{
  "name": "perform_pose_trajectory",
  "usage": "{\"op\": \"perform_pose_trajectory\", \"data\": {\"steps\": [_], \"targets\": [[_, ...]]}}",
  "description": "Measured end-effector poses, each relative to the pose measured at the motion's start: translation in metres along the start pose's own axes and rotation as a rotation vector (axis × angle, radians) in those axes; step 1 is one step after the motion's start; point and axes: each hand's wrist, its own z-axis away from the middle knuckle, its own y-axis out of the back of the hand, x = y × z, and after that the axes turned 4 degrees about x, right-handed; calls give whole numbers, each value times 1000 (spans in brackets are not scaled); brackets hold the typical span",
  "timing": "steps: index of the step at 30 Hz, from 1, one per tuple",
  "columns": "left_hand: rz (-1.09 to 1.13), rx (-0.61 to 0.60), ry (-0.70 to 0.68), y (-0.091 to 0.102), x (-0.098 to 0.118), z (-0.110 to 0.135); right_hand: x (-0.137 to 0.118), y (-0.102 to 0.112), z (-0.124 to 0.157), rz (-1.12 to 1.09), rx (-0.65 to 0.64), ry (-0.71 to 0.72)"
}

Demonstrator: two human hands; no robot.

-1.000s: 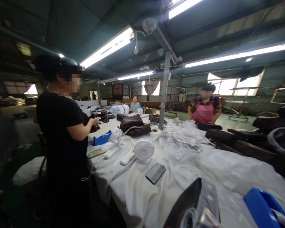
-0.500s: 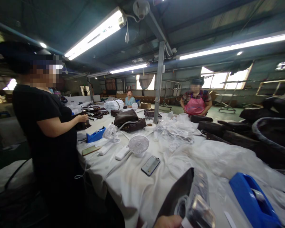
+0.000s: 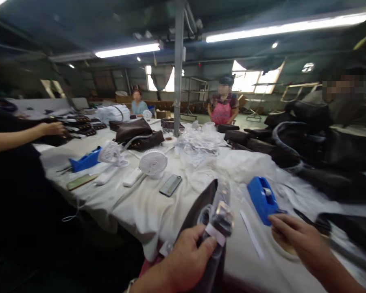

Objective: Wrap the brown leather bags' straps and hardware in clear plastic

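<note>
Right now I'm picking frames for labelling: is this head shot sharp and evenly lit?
Head view: motion-blurred overall, left hand and right hand soft; ceiling tube light glares, windows blown out; left side dark; wide-angle bending at the edges.

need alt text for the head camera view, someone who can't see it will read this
The person's left hand holds a dark item wrapped in clear plastic over a white-covered table, while the right hand touches a blue tape dispenser. Small white fans, a phone and dark bags lie beyond. A co-worker's arm reaches in from the left; others stand farther off.
</note>
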Motion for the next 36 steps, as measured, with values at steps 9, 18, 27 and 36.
{"op": "perform_pose_trajectory", "data": {"steps": [9,18,27,36], "targets": [[-76,13,-64,-14,6,-9,-100,-70,71,-104,-409,7],[-168,49,-122,-19,3,-10,-96,-72,74,59,-351,-10],[-265,44,-140,-23,-1,-9,-90,-69,70,218,-335,-53],[-401,56,-193,-27,-5,-9,-86,-71,73,200,-289,-114]]}}
